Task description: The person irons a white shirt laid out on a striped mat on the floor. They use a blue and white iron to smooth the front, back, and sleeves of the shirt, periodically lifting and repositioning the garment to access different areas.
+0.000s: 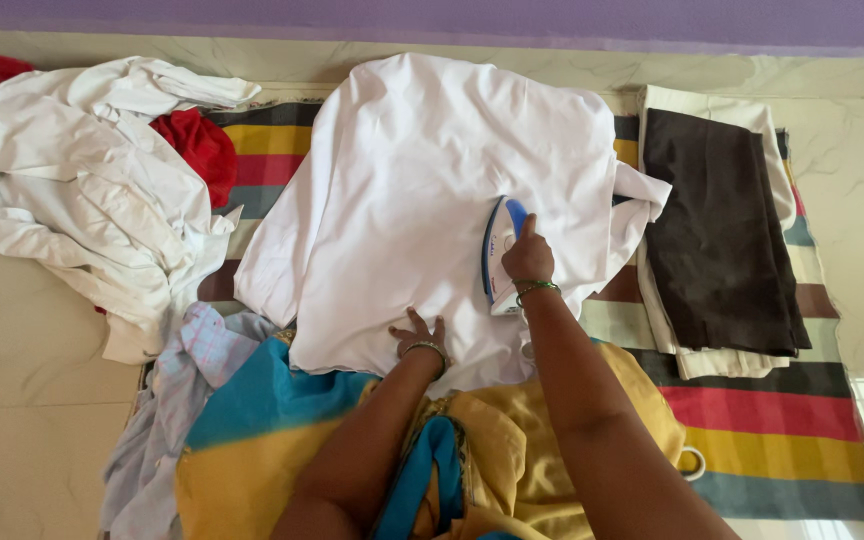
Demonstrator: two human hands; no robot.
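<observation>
A white garment (422, 190) lies spread flat over a striped mat (782, 420) on the floor. My right hand (527, 258) grips the handle of a white and blue iron (497, 250), which rests on the garment's right part. My left hand (417, 335) presses flat on the near edge of the white garment, fingers spread. Both wrists wear bangles.
A heap of crumpled white clothes (82, 190) with a red cloth (197, 145) lies at the left. Folded dark brown and cream garments (717, 230) are stacked at the right. A pale checked cloth (182, 380) lies by my knee. A purple wall (452, 20) borders the far side.
</observation>
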